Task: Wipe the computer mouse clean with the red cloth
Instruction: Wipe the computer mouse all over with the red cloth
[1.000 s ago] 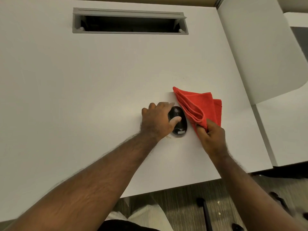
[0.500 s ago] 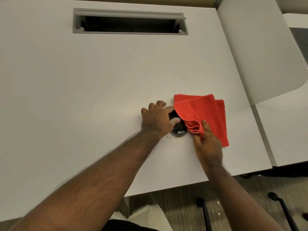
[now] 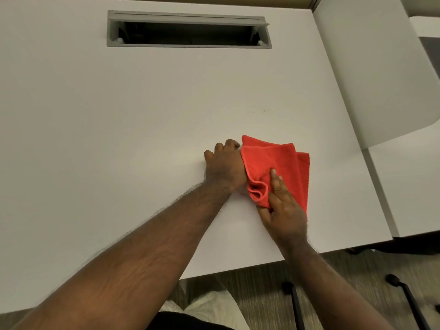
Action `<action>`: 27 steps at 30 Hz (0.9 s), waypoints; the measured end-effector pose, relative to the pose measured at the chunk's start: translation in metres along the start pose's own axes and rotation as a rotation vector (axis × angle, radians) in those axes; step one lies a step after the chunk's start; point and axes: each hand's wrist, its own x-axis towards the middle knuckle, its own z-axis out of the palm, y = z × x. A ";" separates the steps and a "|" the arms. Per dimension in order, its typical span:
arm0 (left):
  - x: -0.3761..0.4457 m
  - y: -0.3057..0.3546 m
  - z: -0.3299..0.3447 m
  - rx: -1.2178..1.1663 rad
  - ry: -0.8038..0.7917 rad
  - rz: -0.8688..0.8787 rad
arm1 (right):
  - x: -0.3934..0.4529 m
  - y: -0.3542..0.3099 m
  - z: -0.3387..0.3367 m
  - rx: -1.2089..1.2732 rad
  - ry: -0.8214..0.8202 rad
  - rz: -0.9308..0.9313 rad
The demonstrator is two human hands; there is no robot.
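The red cloth [image 3: 281, 163] lies folded over the spot on the white desk [image 3: 119, 115] where the black computer mouse was; the mouse itself is fully hidden under it. My right hand [image 3: 283, 210] presses on the cloth from the near side, fingers laid flat on the fabric and thumb under its bunched near edge. My left hand [image 3: 225, 166] sits right against the cloth's left edge, curled around where the hidden mouse lies; its grip cannot be seen.
A grey-framed cable slot [image 3: 188, 29] is cut into the desk's far side. A second white desk [image 3: 404, 186] adjoins on the right. Chair legs with casters [image 3: 392, 279] stand on the floor below the near edge.
My right hand has drawn the red cloth leftwards over the mouse, which was in plain sight a second ago and is now covered. My left hand has stayed in place.
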 end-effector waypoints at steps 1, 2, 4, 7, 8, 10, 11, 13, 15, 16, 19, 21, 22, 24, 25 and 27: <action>0.000 0.001 0.000 0.002 -0.004 -0.001 | 0.002 -0.001 -0.002 0.095 0.018 0.078; 0.001 0.001 -0.001 0.001 -0.014 0.000 | 0.003 -0.003 -0.004 0.210 0.040 0.169; 0.002 0.000 -0.002 -0.004 -0.038 0.002 | 0.008 0.001 -0.008 0.351 0.132 0.349; 0.001 0.001 -0.004 -0.022 -0.051 -0.003 | 0.020 0.013 -0.019 0.491 0.352 0.537; 0.002 0.002 -0.004 -0.024 -0.053 -0.004 | 0.022 0.015 -0.021 0.482 0.395 0.508; 0.002 0.002 -0.005 -0.024 -0.054 -0.010 | 0.023 0.014 -0.022 0.439 0.308 0.355; 0.002 0.002 -0.005 -0.020 -0.050 -0.014 | 0.020 0.011 -0.022 0.401 0.183 0.251; 0.001 0.002 -0.005 0.015 -0.030 -0.016 | 0.012 0.006 -0.014 0.212 -0.047 0.028; 0.002 0.003 -0.004 0.058 -0.020 -0.015 | 0.010 0.011 -0.006 0.101 -0.068 -0.047; 0.002 0.004 -0.004 0.064 -0.019 -0.017 | 0.010 0.012 -0.005 0.098 -0.043 -0.006; 0.004 0.004 -0.006 0.027 -0.048 -0.011 | 0.014 0.010 -0.008 0.247 0.085 0.296; 0.004 0.003 -0.006 0.010 -0.058 -0.013 | 0.021 0.010 -0.010 0.342 0.238 0.425; 0.004 0.003 -0.006 0.005 -0.059 -0.016 | 0.024 0.009 -0.013 0.363 0.278 0.424; 0.004 0.002 -0.005 -0.009 -0.050 -0.021 | 0.027 0.004 -0.016 0.358 0.230 0.270; 0.005 0.002 -0.004 -0.011 -0.040 -0.021 | 0.026 0.003 -0.013 0.315 0.134 0.152; 0.006 0.001 -0.003 0.003 -0.021 -0.019 | 0.022 0.006 -0.006 0.171 -0.045 -0.040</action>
